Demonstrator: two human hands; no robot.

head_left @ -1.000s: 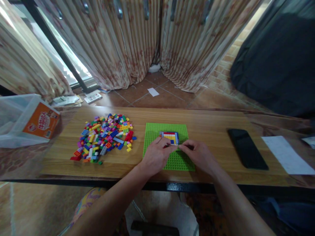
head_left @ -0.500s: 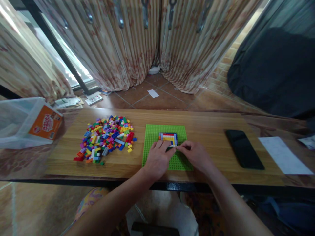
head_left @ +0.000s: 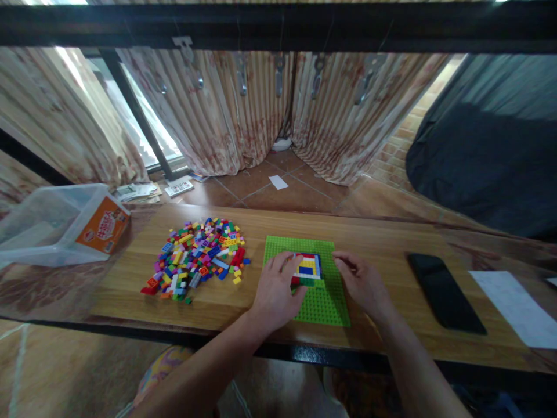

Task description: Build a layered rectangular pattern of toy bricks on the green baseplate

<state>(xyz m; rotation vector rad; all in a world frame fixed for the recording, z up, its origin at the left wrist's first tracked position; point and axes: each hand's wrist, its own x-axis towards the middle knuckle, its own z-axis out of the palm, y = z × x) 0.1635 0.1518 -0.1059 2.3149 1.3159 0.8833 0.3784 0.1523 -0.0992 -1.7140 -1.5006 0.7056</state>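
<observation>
A small build of toy bricks (head_left: 307,270) sits on a green baseplate (head_left: 324,307). It has a red and blue far edge, yellow, white and blue bricks within, and green and red ones along its near side. My left hand (head_left: 278,293) reaches over the build's left part, thumb and fingers spread apart; whether the fingertips touch it I cannot tell. To the right of the build, my right hand (head_left: 363,284) hovers over the baseplate's right edge. Its fingers are loosely bent and a little apart, with nothing visible between them.
Loose bricks of many colours lie in a pile (head_left: 202,255) on the wooden table (head_left: 243,310). Further left stands a clear plastic bin (head_left: 52,223) with an orange label. A black phone (head_left: 446,293) and a white paper sheet (head_left: 513,305) lie on the right.
My hands have come apart from a pinch at the build's near side. The right hand has drawn away to the right, uncovering more of the build. The camera view has tilted up.
</observation>
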